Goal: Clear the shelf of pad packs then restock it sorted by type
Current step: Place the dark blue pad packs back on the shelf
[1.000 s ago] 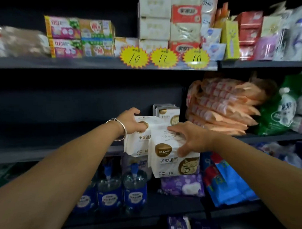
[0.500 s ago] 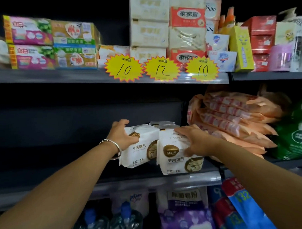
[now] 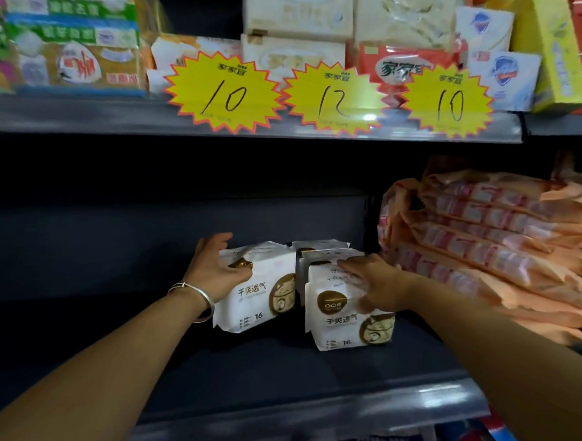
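On the dark shelf [image 3: 278, 368], the right hand [image 3: 374, 287] lies over the top of the nearer white pad pack [image 3: 345, 324], fingers curled on it; left of that pack, the left hand [image 3: 217, 270] grips a matching pack [image 3: 260, 295] by its side. Soft, glossy, pillow-shaped wraps look light and squashy, likely slippery, best clasped across the flanks. Behind stand more white packs [image 3: 318, 246]; right, stacked peach packs [image 3: 486, 247].

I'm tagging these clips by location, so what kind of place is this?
Most likely a small shop aisle: yellow starburst price tags marked 10 and 12 hang on the shelf edge, boxed goods sit above, and stacked orange packs lie beside the white pad packs.
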`<action>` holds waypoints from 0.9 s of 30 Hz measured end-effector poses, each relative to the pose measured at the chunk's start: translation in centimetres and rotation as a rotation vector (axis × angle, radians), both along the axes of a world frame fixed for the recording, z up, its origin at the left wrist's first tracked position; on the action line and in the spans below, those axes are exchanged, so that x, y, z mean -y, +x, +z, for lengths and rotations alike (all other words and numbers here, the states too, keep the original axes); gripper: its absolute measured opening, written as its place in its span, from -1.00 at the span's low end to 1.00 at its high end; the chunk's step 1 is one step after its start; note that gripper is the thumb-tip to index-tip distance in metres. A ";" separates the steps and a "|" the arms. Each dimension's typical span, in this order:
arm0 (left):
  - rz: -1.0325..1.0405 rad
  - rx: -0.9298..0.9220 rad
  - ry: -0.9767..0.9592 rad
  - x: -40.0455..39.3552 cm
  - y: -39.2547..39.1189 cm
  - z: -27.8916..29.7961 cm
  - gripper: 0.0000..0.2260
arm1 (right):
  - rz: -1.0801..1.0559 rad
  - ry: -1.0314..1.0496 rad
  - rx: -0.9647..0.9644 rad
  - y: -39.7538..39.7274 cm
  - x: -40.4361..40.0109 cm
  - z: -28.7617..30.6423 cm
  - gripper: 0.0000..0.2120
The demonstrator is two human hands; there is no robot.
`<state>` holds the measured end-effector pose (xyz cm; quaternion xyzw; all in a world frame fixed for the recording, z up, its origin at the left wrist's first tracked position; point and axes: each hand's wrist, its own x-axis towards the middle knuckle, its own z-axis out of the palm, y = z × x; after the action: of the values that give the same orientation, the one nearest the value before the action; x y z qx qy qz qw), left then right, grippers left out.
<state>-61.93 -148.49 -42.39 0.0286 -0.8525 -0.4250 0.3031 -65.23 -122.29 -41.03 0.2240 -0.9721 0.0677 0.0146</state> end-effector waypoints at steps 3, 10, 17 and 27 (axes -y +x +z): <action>-0.008 -0.006 0.004 0.5 -0.7 -0.6 -0.41 | -0.002 0.037 0.025 -1.1 0.3 -0.2 -0.17; -0.043 -0.004 0.012 1.2 -1.9 -1.7 -0.41 | -0.017 0.067 -0.050 -2.7 1.2 -1.3 -0.37; -0.074 0.012 0.045 1.2 -1.7 -2.1 -0.39 | -0.067 0.045 -0.098 -2.4 1.6 -1.9 -0.36; -0.136 0.057 0.077 0.1 5.3 0.1 -0.34 | -0.162 -0.127 -0.259 3.0 -1.3 -2.5 -0.34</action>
<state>-56.63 -148.58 -42.27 -0.0057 -0.8437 -0.4763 0.2477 -62.26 -120.97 -43.55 0.1502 -0.9707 0.0984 0.1596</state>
